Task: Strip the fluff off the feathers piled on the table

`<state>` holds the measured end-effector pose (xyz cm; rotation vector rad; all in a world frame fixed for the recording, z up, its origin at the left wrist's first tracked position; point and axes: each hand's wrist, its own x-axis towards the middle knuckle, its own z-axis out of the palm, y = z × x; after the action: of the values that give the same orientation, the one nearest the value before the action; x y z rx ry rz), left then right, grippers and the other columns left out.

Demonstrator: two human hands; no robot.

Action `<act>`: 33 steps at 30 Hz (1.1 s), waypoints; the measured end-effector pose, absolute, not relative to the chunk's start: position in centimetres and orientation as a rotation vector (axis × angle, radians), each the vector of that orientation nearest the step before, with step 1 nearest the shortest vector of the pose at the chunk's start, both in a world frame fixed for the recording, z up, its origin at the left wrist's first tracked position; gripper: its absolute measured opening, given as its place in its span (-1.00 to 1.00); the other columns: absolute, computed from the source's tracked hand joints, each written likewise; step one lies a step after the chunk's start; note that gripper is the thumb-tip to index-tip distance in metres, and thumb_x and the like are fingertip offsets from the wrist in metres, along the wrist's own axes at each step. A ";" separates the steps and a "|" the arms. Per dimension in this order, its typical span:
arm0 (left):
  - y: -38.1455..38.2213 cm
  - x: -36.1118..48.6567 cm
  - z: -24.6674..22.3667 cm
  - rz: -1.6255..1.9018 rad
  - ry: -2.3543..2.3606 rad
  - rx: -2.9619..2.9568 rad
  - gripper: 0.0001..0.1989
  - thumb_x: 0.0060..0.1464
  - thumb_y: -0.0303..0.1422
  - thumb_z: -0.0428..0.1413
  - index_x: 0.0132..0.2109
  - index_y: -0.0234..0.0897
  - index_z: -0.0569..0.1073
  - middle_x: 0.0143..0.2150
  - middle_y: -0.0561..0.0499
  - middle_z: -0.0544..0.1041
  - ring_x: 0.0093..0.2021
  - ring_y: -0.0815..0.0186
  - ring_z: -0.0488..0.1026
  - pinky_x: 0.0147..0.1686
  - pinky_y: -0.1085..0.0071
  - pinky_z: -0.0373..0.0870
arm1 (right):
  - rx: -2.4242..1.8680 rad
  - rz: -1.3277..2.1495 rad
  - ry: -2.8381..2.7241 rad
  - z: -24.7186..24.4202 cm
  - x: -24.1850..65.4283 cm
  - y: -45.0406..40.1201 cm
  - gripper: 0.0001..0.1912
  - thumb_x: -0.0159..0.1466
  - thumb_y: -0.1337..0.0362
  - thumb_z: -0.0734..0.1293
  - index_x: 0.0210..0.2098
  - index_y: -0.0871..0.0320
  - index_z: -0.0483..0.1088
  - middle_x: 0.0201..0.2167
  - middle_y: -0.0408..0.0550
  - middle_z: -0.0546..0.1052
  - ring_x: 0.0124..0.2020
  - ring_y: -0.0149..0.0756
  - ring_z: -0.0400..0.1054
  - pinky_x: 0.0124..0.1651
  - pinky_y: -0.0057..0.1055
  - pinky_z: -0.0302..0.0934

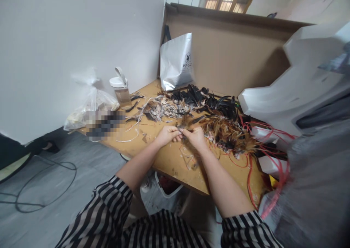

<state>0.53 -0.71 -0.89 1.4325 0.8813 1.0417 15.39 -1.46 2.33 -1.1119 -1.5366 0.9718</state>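
Observation:
My left hand and my right hand meet over the near part of the wooden table. Both are closed, fingertips pinched together around the base of a small tuft of brown feathers that sticks up above them. The exact grip point is too small to make out. Right of my right hand lies a heap of brown feathers. Behind both hands spread pale, fluffy feathers and long black feathers. Loose bits and thin threads lie under my right wrist.
A silver bag leans against a cardboard panel. At left stand a lidded bottle and a knotted plastic bag, beside a blurred-out patch. Red string trails near white foam at right. A bin sits below the table edge.

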 end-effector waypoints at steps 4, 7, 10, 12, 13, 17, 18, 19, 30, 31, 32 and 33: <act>-0.8 0.6 -0.7 1.044 0.905 1.400 -0.77 -0.09 -0.27 0.12 -0.47 -0.42 0.46 -0.62 -0.02 0.45 -0.65 0.48 0.33 -0.62 0.56 0.21 | -1.080 0.889 -1.618 2.3 15.0 -1.6 -0.75 0.02 0.14 0.32 -0.57 0.23 0.44 -0.60 -0.09 0.45 -0.58 -0.40 0.24 -0.48 -0.46 0.10; -0.7 0.4 -0.4 1.121 0.904 1.310 -0.76 -0.11 -0.26 0.14 -0.47 -0.43 0.46 -0.58 -0.05 0.47 -0.61 0.45 0.37 -0.61 0.55 0.21 | -1.082 0.888 -1.552 2.2 14.7 -1.7 -0.75 0.02 0.13 0.32 -0.48 0.22 0.44 -0.55 -0.08 0.46 -0.53 -0.39 0.27 -0.44 -0.45 0.13; -0.6 0.1 0.0 1.241 0.870 1.134 -0.74 -0.13 -0.25 0.16 -0.41 -0.43 0.47 -0.47 -0.10 0.52 -0.50 0.41 0.43 -0.56 0.55 0.23 | -1.057 0.882 -1.460 1.9 14.5 -1.6 -0.72 0.01 0.14 0.33 -0.35 0.21 0.41 -0.48 -0.06 0.47 -0.50 -0.39 0.28 -0.40 -0.44 0.17; -0.5 -0.2 0.2 1.305 0.823 0.990 -0.73 -0.15 -0.25 0.18 -0.36 -0.42 0.48 -0.40 -0.11 0.54 -0.43 0.40 0.45 -0.47 0.54 0.27 | -1.061 0.846 -1.459 1.5 14.6 -1.5 -0.70 0.01 0.14 0.33 -0.32 0.21 0.40 -0.46 -0.07 0.46 -0.49 -0.40 0.28 -0.39 -0.44 0.18; -0.4 -0.3 0.2 1.327 0.792 0.927 -0.73 -0.15 -0.26 0.19 -0.33 -0.41 0.48 -0.35 -0.12 0.54 -0.39 0.39 0.45 -0.42 0.53 0.29 | -1.075 0.810 -1.481 1.4 14.7 -1.4 -0.71 0.02 0.14 0.33 -0.34 0.21 0.40 -0.48 -0.07 0.46 -0.49 -0.40 0.27 -0.38 -0.44 0.18; -0.3 -0.5 0.1 1.363 0.657 0.802 -0.74 -0.15 -0.31 0.20 -0.29 -0.40 0.49 -0.18 -0.15 0.52 -0.20 0.34 0.44 -0.21 0.46 0.30 | -1.085 0.624 -1.671 1.3 14.8 -1.6 -0.78 0.06 0.16 0.30 -0.41 0.19 0.45 -0.49 -0.06 0.47 -0.47 -0.38 0.28 -0.34 -0.43 0.17; -0.3 -0.5 0.0 1.361 0.629 0.788 -0.75 -0.15 -0.32 0.20 -0.29 -0.39 0.50 -0.16 -0.15 0.51 -0.17 0.33 0.43 -0.18 0.45 0.29 | -1.073 0.614 -1.716 1.4 14.7 -1.7 -0.78 0.07 0.17 0.29 -0.41 0.19 0.46 -0.48 -0.06 0.47 -0.46 -0.38 0.28 -0.34 -0.43 0.16; -0.2 -0.4 -0.1 1.358 0.609 0.776 -0.76 -0.14 -0.33 0.20 -0.29 -0.39 0.50 -0.16 -0.14 0.51 -0.16 0.33 0.43 -0.15 0.44 0.28 | -1.064 0.632 -1.745 1.4 14.6 -1.8 -0.78 0.07 0.17 0.29 -0.39 0.18 0.47 -0.47 -0.06 0.48 -0.46 -0.38 0.28 -0.34 -0.43 0.16; -0.5 0.4 0.0 1.298 0.608 0.836 -0.77 -0.17 -0.32 0.21 -0.38 -0.43 0.49 -0.32 -0.14 0.54 -0.39 0.36 0.44 -0.28 0.41 0.31 | -0.931 1.456 -1.405 1.2 13.9 -1.9 -0.69 0.01 0.18 0.34 -0.27 0.20 0.46 -0.57 -0.15 0.41 -0.70 -0.59 0.04 -0.64 -0.55 -0.15; -0.5 0.5 0.0 1.295 0.623 0.853 -0.76 -0.18 -0.30 0.21 -0.39 -0.44 0.49 -0.33 -0.14 0.54 -0.41 0.37 0.44 -0.29 0.42 0.31 | -0.903 1.502 -1.371 1.4 13.9 -2.0 -0.70 0.00 0.19 0.35 -0.29 0.20 0.46 -0.57 -0.15 0.41 -0.70 -0.59 0.05 -0.65 -0.55 -0.16; -0.6 0.5 0.1 1.297 0.638 0.869 -0.76 -0.18 -0.29 0.21 -0.41 -0.44 0.49 -0.34 -0.14 0.54 -0.42 0.37 0.44 -0.31 0.42 0.31 | -0.884 1.540 -1.338 1.6 13.9 -2.1 -0.71 -0.01 0.20 0.36 -0.30 0.20 0.46 -0.57 -0.16 0.41 -0.71 -0.59 0.04 -0.65 -0.55 -0.16; -0.7 0.6 0.1 1.300 0.651 0.882 -0.76 -0.19 -0.29 0.21 -0.43 -0.44 0.48 -0.35 -0.14 0.54 -0.43 0.37 0.43 -0.31 0.42 0.31 | -0.869 1.568 -1.307 1.8 13.9 -2.2 -0.72 -0.02 0.21 0.36 -0.32 0.20 0.46 -0.57 -0.16 0.41 -0.71 -0.60 0.04 -0.65 -0.54 -0.17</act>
<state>0.58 -0.66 0.12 0.8818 0.6508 1.2999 13.86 -2.19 1.82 -0.8693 -1.3073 1.5680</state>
